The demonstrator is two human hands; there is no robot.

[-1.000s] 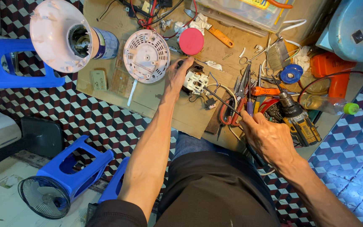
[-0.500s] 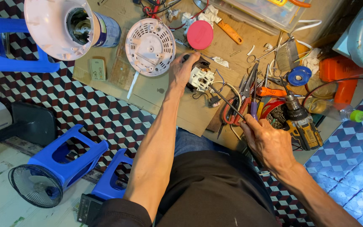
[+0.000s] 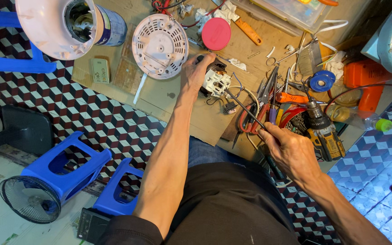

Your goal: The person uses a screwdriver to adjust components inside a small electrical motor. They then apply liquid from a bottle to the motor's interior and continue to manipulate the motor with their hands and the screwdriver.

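Screwdriver tip set against small fan motor on cardboard.

Left hand point(image 3: 195, 71) curled over top edge of white-and-black fan motor point(image 3: 216, 80), fingers closed on it, thumb side pressing dark housing. Right hand point(image 3: 291, 152) wrapped shut around handle of long screwdriver point(image 3: 243, 108), thin metal shaft slanting up-left, tip meeting white plastic face of motor just below left fingers. Handle mostly hidden inside fist; exact point of tip contact hard to make out. Thin wires trailing from motor to small black part beside it. Worn brown cardboard sheet point(image 3: 169, 97) beneath, stained and scuffed. Round white slotted fan cover point(image 3: 159, 45) just left of motor, pink round lid point(image 3: 216, 33) above. Red-handled pliers point(image 3: 255, 113) and yellow-black cordless drill point(image 3: 325, 131) near right hand. Blue plastic stool point(image 3: 69, 168) on checkered floor, lower left.
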